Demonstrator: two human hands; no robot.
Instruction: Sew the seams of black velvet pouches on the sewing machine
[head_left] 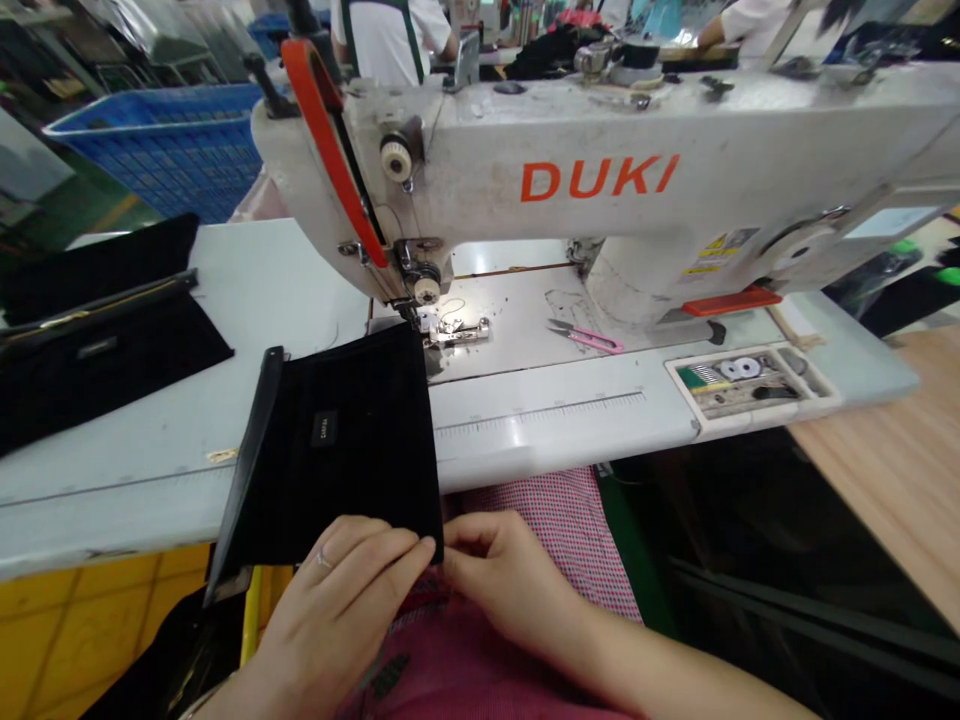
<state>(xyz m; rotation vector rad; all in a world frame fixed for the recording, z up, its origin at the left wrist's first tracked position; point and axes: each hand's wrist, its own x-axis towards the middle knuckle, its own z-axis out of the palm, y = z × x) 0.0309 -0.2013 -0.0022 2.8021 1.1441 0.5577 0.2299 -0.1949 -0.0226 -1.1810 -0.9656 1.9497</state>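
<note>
a black pouch (337, 440), laid in front of the sewing machine (600, 170), is gripped at its near edge by the left hand (337, 610), its corner pinched by the right hand (502, 580); squaring-up seems in hand, a straight feed called for next.

Thin ring (324, 560) (left hand (337, 610)), pink checked garment (555, 530)

The pouch (337, 440) is laid over the front edge of the table (150, 440), before the machine (600, 170), its near right corner held by the left hand (337, 610) and right hand (510, 585). More pouches (97, 340) are stacked at the left edge, with a crate (165, 140) behind. Snips (589, 338) are laid right of the needle, and a tray (750, 380) is set near the front right corner.
</note>
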